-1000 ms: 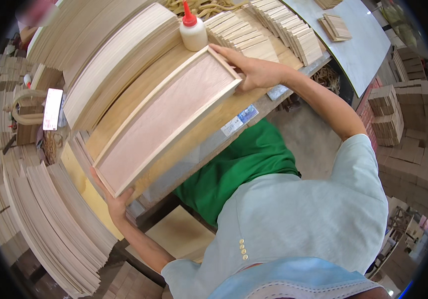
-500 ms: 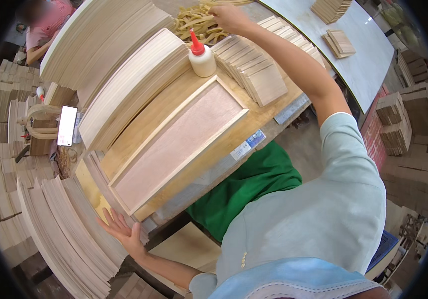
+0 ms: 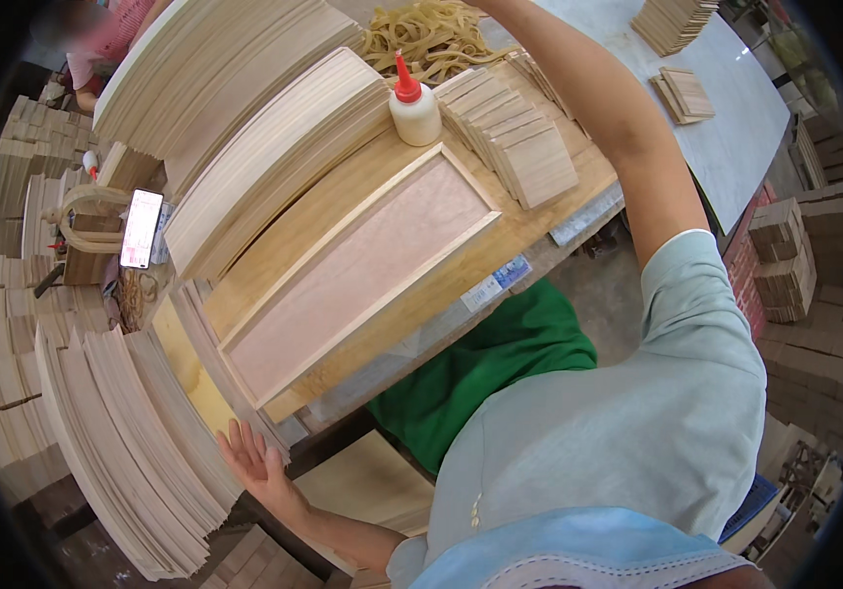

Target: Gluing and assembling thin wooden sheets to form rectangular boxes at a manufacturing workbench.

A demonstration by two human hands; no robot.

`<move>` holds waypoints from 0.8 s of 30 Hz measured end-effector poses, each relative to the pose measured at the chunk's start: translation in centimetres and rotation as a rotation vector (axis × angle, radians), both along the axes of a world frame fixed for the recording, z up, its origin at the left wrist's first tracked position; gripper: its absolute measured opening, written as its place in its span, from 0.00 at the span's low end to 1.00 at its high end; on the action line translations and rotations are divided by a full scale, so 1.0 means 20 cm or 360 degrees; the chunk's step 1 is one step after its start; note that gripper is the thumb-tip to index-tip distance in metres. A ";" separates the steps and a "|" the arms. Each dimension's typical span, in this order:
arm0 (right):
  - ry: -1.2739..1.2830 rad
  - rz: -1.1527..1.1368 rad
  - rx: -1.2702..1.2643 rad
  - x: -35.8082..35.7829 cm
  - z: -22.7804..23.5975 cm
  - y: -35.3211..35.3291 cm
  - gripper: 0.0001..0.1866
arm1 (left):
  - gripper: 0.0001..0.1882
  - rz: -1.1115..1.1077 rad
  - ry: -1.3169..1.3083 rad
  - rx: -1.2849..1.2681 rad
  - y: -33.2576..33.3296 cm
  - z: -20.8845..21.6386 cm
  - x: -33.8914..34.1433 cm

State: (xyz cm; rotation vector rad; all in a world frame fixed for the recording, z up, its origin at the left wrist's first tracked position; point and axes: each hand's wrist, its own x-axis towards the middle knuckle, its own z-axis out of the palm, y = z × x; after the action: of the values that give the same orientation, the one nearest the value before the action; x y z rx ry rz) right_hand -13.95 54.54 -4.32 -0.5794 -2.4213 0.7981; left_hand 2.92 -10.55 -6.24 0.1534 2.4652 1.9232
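A small bottle (image 3: 414, 120) stands upright in the upper middle of the frame, its body milky white under a pointed red cap; how full it is cannot be told. Below it, at the frame's centre, a shallow wooden tray (image 3: 362, 270) lies slantwise on the desk (image 3: 411, 304). Its flat pinkish base is bare, edged all round by a raised rim of paler wood.

The left hand (image 3: 269, 478), lower left of centre, is empty, fingers spread, close to the tray's lower corner. The right arm runs out past the top edge, so what that hand does cannot be told. Thin small boards (image 3: 529, 162) lean in a row right of the bottle.
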 end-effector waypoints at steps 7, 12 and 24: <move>0.0372 0.0439 -0.1345 0.36 0.36 -0.19 0.08 | 0.28 -0.0106 0.0155 0.0094 0.23 0.05 -0.08; 0.0273 0.0945 -0.1269 0.81 0.51 -0.67 0.08 | 0.28 -0.0674 0.0368 0.0370 0.60 0.18 -0.10; -0.0368 0.1417 -0.2010 1.19 0.14 -1.11 0.12 | 0.23 -0.1353 -0.0697 0.1688 0.78 0.04 -0.14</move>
State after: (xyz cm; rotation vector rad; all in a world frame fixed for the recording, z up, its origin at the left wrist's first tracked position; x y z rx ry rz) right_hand 9.76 32.31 -1.43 0.0963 -2.0176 2.7835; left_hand 0.13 5.12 -5.34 0.5711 0.7053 2.1852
